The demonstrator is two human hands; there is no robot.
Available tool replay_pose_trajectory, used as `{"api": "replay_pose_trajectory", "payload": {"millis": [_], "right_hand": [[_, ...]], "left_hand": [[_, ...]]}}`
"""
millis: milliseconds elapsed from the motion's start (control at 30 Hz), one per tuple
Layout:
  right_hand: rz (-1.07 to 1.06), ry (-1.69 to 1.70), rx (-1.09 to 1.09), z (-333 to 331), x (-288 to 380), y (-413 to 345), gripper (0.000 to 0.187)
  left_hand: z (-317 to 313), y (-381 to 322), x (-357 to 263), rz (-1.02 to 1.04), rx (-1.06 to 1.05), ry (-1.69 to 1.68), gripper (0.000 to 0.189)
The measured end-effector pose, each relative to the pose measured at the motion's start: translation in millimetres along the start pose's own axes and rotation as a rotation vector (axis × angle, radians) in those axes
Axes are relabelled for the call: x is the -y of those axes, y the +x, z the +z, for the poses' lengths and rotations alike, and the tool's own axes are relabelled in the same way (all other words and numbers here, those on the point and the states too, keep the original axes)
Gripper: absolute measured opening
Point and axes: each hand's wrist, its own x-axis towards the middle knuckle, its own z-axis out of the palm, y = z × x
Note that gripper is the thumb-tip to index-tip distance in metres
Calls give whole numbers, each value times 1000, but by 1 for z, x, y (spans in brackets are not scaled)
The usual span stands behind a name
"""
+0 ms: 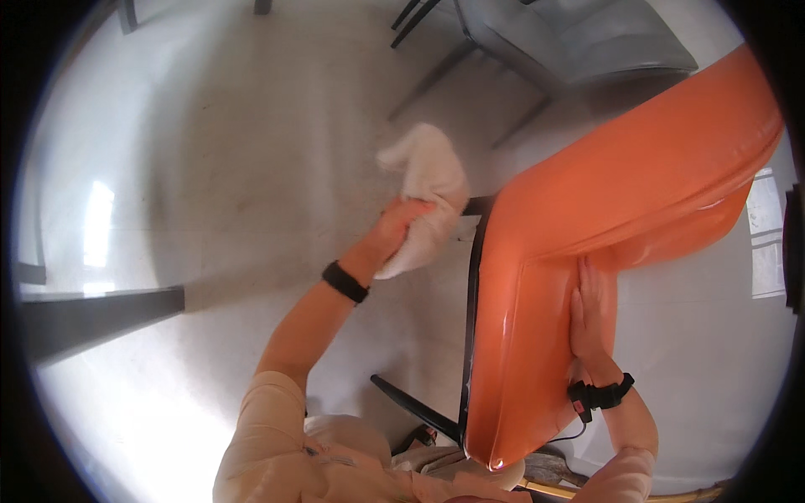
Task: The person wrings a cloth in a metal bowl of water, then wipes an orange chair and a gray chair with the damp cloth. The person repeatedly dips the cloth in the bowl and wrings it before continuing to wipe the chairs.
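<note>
My left hand grips a bunched white cloth, part of which sticks out past the fingers. The cloth is beside the black-edged underside of an orange upholstered chair, close to one of its dark legs. Against the orange padding, where seat and backrest meet, my right hand lies flat with its fingers stretched out. The chair is tilted, with a black leg pointing left and its backrest reaching to the upper right. Both wrists wear black bands.
A grey upholstered chair with dark legs stands at the top right. From the left edge juts a dark furniture leg. The pale, shiny floor shows bright reflections. A thin cable hangs from the right wristband.
</note>
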Motion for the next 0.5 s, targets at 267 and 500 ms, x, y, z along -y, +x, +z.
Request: {"api": "replay_pose_trajectory", "payload": {"millis": [267, 500], "right_hand": [[-14, 10, -46, 10, -17, -9, 49], [29, -3, 23, 7, -17, -6, 48]], "left_hand": [[27, 75, 95, 660, 240, 1044, 81], [31, 107, 79, 616, -135, 1168, 39]]}}
